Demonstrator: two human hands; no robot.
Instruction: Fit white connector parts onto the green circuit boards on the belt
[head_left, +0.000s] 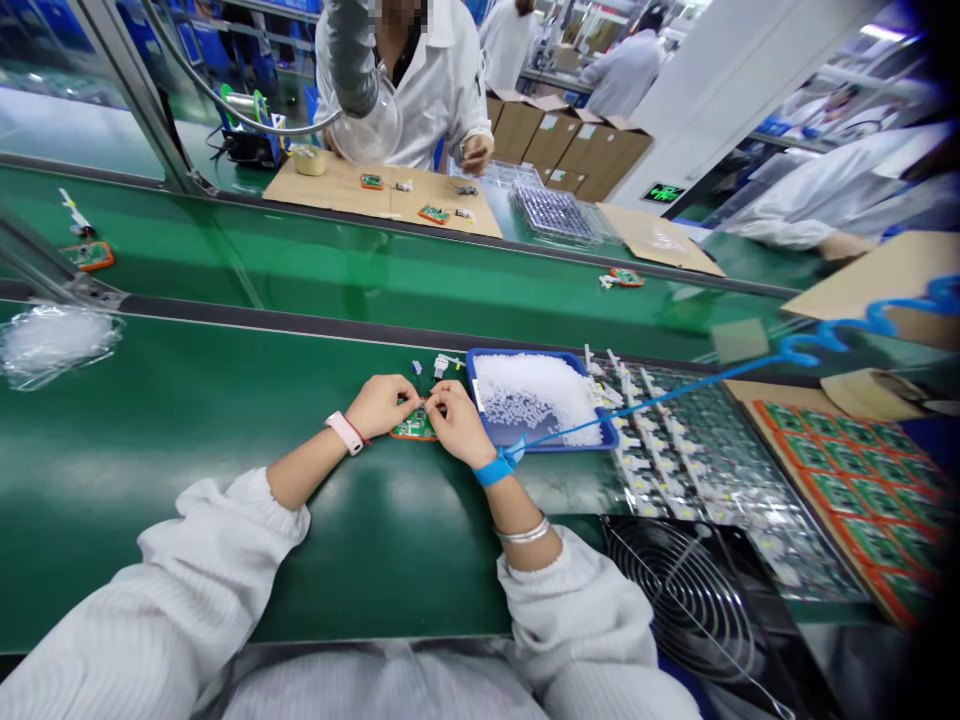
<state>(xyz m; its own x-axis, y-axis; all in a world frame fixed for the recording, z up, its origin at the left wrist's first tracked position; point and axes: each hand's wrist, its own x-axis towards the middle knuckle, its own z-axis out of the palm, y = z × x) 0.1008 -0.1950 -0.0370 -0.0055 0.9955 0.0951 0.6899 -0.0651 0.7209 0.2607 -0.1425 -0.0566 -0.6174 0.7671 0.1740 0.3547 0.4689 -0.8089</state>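
Observation:
On the green bench a small green circuit board (412,430) with an orange edge lies flat in front of me. My left hand (381,403) is at the board's upper left, thumb and forefinger pinched together over its top edge. From the right, my right hand (459,422) also pinches at that edge, its fingertips close to the left ones. Whatever sits between the fingertips is too small to make out. Just beyond the board stands a white connector part (441,368) with leads, beside a small bluish-white piece (417,368).
A blue tray (551,447) of small white pieces stands right of my hands. Further right are rows of white parts (637,440), orange-edged boards (855,490) and a black fan (690,600). A blue coiled cord (675,388) runs from my right wrist. Opposite, a person (427,90) works.

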